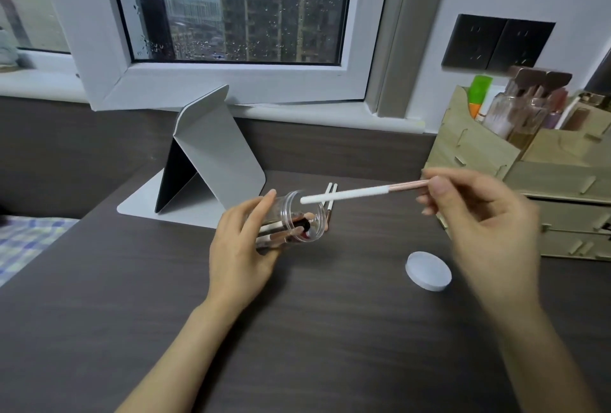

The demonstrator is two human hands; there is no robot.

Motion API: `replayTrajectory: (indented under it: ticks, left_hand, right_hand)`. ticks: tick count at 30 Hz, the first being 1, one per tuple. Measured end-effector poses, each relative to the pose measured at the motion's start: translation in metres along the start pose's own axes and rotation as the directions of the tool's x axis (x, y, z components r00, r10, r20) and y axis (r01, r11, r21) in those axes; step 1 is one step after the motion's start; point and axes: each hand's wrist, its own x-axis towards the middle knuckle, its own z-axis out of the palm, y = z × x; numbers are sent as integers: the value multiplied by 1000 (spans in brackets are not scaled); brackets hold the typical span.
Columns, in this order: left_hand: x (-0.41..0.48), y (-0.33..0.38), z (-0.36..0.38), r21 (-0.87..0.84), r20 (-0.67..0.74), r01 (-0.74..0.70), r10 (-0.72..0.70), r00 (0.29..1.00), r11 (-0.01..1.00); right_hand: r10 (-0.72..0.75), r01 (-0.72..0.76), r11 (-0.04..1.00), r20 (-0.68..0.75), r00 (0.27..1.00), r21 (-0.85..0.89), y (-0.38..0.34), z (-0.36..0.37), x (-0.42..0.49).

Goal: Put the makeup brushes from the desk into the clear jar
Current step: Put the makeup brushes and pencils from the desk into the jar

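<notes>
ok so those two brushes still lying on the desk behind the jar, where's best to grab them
Probably by the white handle ends of the two brushes, coming from above and the window side. Those ends point away from the clear jar and lie bare on the desk, while their lower ends sit hidden behind the jar's rim, which the left hand holds tilted.

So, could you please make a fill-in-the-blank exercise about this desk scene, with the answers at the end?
1. The left hand holds the clear jar, which is tilted with its mouth toward the ____ hand.
2. The right hand pinches a brush whose handle tip is ____ in colour.
3. The round lid lies on the ____.
4. ____ brushes lie behind the jar.

Answers: right; white; desk; Two
</notes>
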Motion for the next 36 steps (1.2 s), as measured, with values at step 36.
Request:
replayTrajectory:
  ticks: [36]
  left_hand:
    - [5,-1,2,-32,-48,111,-113,992,993]
  right_hand:
    - [-200,887,240,874,442,-394,159,82,39]
